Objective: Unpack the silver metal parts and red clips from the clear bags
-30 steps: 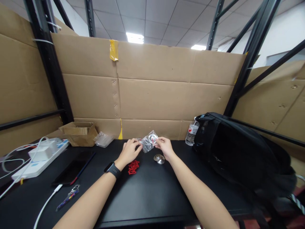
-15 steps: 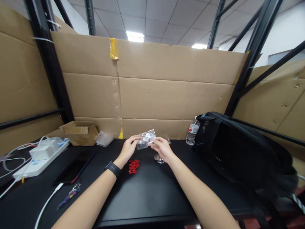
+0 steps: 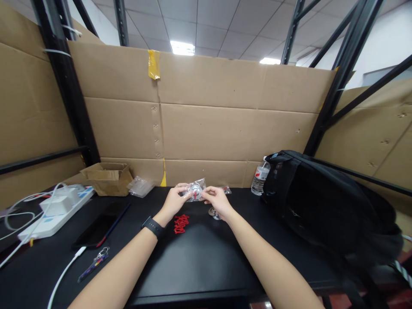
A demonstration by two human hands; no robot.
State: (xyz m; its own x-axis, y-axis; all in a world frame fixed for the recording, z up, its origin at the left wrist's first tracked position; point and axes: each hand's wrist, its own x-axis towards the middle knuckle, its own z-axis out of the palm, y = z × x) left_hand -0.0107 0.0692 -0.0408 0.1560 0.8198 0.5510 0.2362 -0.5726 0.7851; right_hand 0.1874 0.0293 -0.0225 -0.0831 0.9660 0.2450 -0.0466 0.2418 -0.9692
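One clear packet [image 3: 196,190], pinched by fingers of left hand [image 3: 174,201] and right hand [image 3: 217,201], one red bundle [image 3: 180,224] nearby

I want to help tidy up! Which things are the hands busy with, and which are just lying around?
Busy with: small clear bag, pinched between left hand and right hand; metal discs and red pieces close beside them.

Lying around: water bottle, black backpack, cardboard box, phone, power strip, keyring.

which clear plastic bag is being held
The bag pinched between the left hand and the right hand, raised above the table. The other bag lies untouched beside the cardboard box.
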